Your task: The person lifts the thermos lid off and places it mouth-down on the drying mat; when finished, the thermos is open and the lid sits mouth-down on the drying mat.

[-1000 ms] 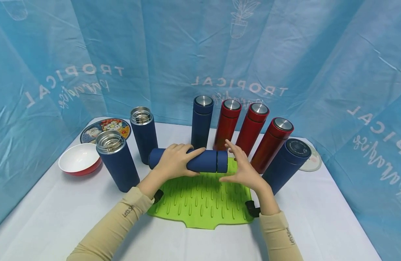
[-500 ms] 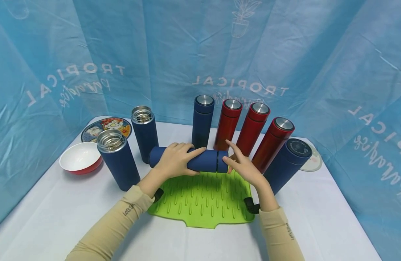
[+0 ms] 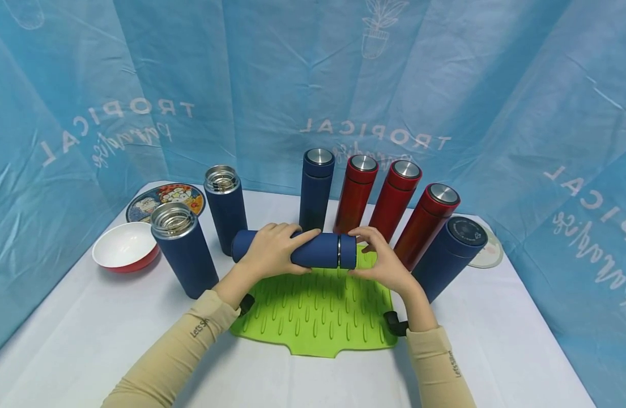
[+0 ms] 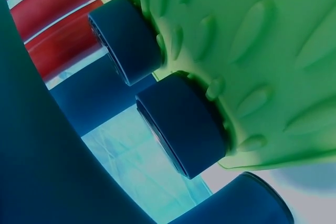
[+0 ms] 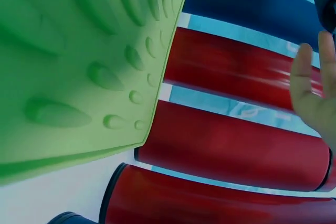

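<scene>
In the head view a dark blue thermos bottle (image 3: 315, 252) lies sideways in the air above a lime green ribbed mat (image 3: 313, 317). My left hand (image 3: 272, 249) grips its body from above. My right hand (image 3: 384, 263) holds the bottle's lid (image 3: 348, 252) at the right end, thumb below and fingers on top. A thin silver band shows between lid and body. The left wrist view shows two blue lids, a nearer lid (image 4: 181, 124) and a farther lid (image 4: 126, 40), on the mat; the held bottle hides them in the head view.
Two lidless blue bottles, a front one (image 3: 185, 255) and a back one (image 3: 226, 212), stand left beside a red-and-white bowl (image 3: 124, 249) and a patterned plate (image 3: 165, 198). Behind and right stand a capped blue bottle (image 3: 316, 190), three red bottles (image 3: 394, 198) and another blue bottle (image 3: 445, 260).
My right hand has gone from spread fingers off the lid to holding it, its wrist turning. The seam between lid and body has widened into a silver band. My left hand stays still.
</scene>
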`<action>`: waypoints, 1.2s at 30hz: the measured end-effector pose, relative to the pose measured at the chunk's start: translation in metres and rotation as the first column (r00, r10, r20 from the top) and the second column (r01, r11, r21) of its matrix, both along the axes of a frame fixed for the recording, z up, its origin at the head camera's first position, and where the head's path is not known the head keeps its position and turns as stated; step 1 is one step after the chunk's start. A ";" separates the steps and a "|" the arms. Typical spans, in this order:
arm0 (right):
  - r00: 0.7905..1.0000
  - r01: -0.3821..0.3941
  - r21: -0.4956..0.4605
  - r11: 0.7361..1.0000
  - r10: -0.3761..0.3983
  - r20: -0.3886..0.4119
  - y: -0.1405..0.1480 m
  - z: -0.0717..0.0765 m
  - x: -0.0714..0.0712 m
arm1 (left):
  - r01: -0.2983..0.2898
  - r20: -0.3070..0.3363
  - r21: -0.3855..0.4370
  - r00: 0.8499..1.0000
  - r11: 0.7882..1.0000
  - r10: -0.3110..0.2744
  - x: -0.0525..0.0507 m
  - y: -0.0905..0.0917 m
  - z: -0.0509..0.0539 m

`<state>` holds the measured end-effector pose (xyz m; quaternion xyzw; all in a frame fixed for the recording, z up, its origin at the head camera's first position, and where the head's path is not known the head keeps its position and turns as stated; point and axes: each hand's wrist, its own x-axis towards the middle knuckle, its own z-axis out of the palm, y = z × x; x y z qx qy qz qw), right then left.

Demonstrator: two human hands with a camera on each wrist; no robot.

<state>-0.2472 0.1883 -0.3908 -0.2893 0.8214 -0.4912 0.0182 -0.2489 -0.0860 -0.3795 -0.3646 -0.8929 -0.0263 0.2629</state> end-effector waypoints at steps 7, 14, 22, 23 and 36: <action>0.940 0.103 0.043 0.994 -0.112 0.322 -0.013 0.020 0.004 | 0.004 -0.020 0.004 1.000 1.000 -0.004 -0.002 -0.001 0.000; 0.843 0.273 0.098 0.957 -0.288 0.454 -0.020 0.019 -0.004 | 0.015 -0.033 0.016 0.999 1.000 -0.015 -0.003 -0.001 -0.002; 0.850 0.166 -0.028 0.986 -0.128 0.511 -0.014 0.010 -0.005 | 0.013 -0.019 0.006 1.000 1.000 -0.013 -0.002 -0.002 -0.004; 0.852 0.147 -0.052 0.988 -0.100 0.514 -0.012 0.009 -0.005 | 0.015 -0.014 0.006 1.000 1.000 -0.015 -0.002 -0.003 -0.004; 0.933 -0.029 -0.067 0.997 0.051 0.357 -0.006 0.009 -0.004 | 0.012 -0.002 -0.012 1.000 1.000 -0.012 -0.001 -0.004 -0.004</action>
